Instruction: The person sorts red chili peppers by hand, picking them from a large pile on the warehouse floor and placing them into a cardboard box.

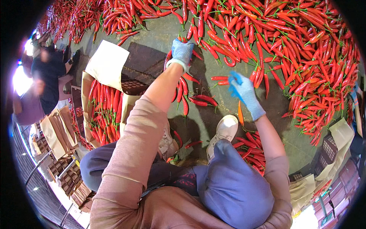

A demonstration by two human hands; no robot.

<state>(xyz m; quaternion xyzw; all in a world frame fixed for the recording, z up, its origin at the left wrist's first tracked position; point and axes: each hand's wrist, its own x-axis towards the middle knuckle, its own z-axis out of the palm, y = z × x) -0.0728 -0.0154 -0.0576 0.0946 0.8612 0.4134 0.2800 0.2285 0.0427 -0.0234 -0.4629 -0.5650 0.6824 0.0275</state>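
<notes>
My left hand (182, 51), in a light blue knit glove, is over the floor at the edge of the red chili peppers, with peppers at its fingertips and on both sides; its fingers are mostly hidden behind its back. My right hand (239, 83), in a blue-coated glove, is over the grey floor beside two red chili peppers (220, 80); its fingers are bent, and their hold on anything cannot be made out. A large heap of red chili peppers (286, 43) spreads along the top and right. Between my hands and my shoes lie loose peppers (203, 100) and an orange one (240, 114).
A paper-lined crate of aligned peppers (105, 114), its pale flap (107, 65) raised, stands at left. A small pepper pile (253, 151) lies by my right knee. Another person (47, 80) is at far left, near folded paper bags (58, 131). A paper-lined crate (328, 151) stands at right.
</notes>
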